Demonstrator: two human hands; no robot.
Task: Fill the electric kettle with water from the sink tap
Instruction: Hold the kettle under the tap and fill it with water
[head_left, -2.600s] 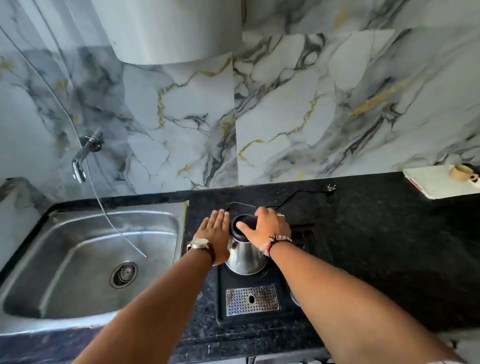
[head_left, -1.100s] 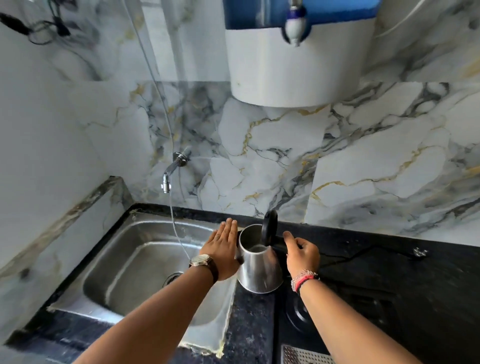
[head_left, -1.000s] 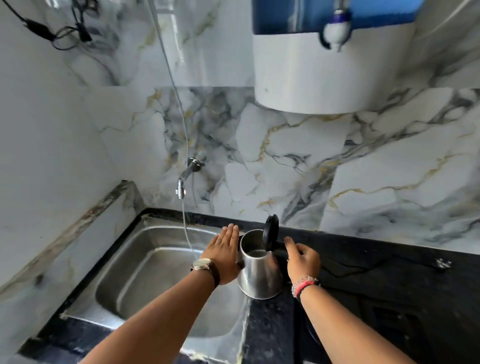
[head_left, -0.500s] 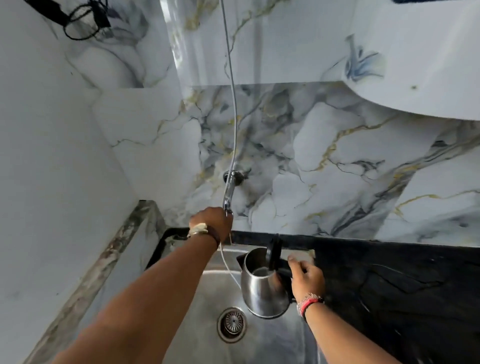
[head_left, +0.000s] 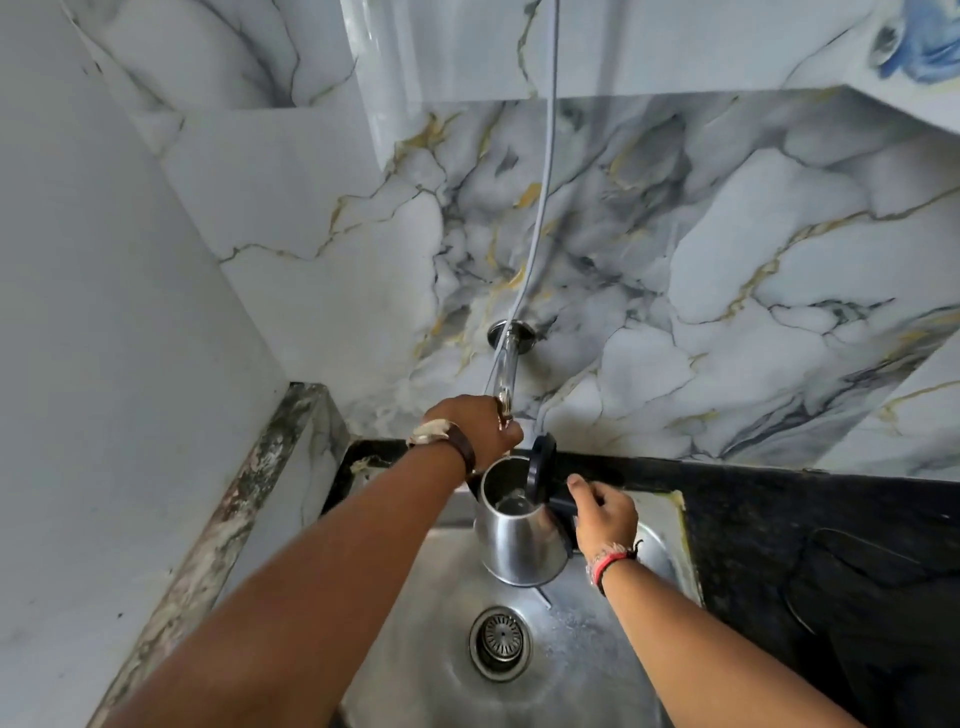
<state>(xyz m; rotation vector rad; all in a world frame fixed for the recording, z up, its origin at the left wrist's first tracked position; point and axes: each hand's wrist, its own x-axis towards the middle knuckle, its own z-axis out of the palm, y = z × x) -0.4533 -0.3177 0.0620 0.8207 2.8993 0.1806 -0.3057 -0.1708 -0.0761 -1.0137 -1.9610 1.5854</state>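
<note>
Materials and finishes at the sink

Kettle (head_left: 519, 540) is showing a brushed steel body, satin sheen, with a black matt plastic lid (head_left: 540, 467) and handle. Sink (head_left: 587, 654) is looking like stainless steel, dull and water-marked; drain strainer (head_left: 500, 643) is reading as shinier metal. Tap (head_left: 506, 364) is gleaming like polished chrome. Wall tiles (head_left: 727, 260) are presenting glossy, smooth marble veining. Countertop (head_left: 831, 519) is appearing as dark speckled polished stone. Watch strap (head_left: 465, 449) is looking like brown leather.
</note>
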